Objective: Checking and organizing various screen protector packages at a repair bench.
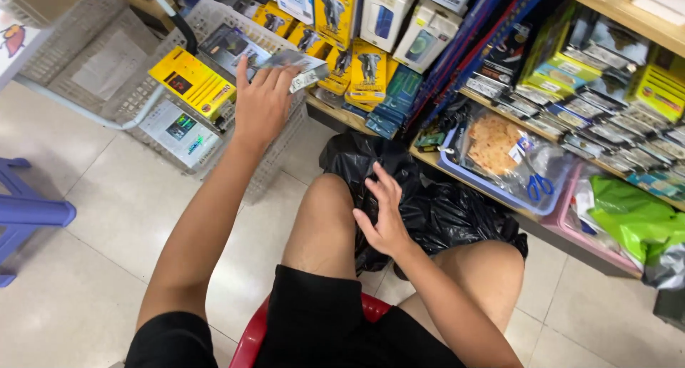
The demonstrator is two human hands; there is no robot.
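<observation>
We sat facing a black plastic bag (pixel 435 211) between our knees. Our right hand (pixel 385 211) rested on it, fingers spread. Up-left of the bag, our left hand (pixel 262 104) pinched a small packet (pixel 300 67) above a white basket (pixel 214 26).

One head camera only, looking steeply down from close above the seated person's knees, facing the low shelves (pixel 499 100) and floor (pixel 93 218) ahead.

Blue stool (pixel 28 215) left; scissors (pixel 540 186) in blue tray (pixel 492 190).
</observation>
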